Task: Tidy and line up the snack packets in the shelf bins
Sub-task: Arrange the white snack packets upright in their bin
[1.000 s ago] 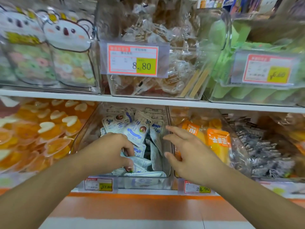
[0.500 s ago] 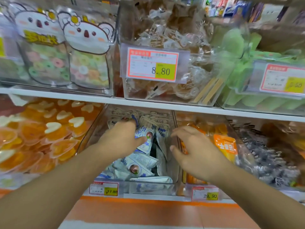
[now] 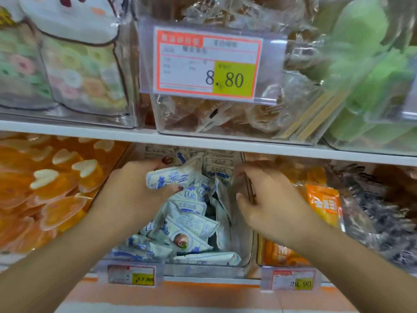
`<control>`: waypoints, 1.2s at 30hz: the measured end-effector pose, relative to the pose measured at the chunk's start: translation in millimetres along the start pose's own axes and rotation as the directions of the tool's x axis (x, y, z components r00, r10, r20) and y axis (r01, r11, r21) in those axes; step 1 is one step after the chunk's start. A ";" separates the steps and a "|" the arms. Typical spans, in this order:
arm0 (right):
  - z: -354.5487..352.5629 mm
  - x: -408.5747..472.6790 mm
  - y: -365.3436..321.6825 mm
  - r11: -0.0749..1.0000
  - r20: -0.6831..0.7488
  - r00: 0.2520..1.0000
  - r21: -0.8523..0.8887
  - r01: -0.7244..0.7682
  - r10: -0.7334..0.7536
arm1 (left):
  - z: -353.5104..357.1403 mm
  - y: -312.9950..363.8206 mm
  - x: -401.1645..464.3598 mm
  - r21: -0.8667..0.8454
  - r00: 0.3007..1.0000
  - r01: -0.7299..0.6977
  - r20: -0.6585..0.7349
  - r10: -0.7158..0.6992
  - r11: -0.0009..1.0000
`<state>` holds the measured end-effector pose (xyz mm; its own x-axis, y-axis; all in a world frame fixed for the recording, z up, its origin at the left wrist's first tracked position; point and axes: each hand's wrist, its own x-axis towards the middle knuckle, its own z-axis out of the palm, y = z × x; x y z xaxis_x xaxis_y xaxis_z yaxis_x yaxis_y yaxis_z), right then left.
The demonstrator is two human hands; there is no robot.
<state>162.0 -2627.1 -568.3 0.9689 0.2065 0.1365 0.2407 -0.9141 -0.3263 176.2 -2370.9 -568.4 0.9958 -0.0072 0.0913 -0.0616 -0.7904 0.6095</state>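
A clear plastic bin (image 3: 246,249) on the lower shelf holds several white and blue snack packets (image 3: 191,231), lying jumbled at the front and standing in rows at the back. My left hand (image 3: 133,190) is inside the bin, with thumb and fingers shut on one white and blue packet (image 3: 171,178) lifted above the pile. My right hand (image 3: 266,199) is at the bin's right wall, fingers spread and curled, holding nothing that I can see.
Left of the bin lie orange heart-shaped jelly cups (image 3: 52,190). To the right are orange packets (image 3: 325,204) and dark wrapped sweets (image 3: 383,213). The upper shelf edge (image 3: 203,141) hangs just above my hands, with an 8.80 price tag (image 3: 209,64). Price tags (image 3: 132,275) clip to the lower shelf front.
The view has moved closer to the shelf. My left hand has reached deeper into the bin and picked up a packet. My right hand has moved up along the bin's right wall.
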 end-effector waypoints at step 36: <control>-19.1 -10.4 28.5 0.698 -0.100 0.946 0.700 -0.152 0.307 | 90.3 44.6 34.5 0.110 0.994 -0.017 0.110 0.004 0.994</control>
<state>157.7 -2662.0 -561.2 0.9851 -0.1204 0.1225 0.0604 -0.4248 -0.9033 214.0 -2461.7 -609.2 0.9969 -0.0783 0.0065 -0.0704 -0.8526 0.5177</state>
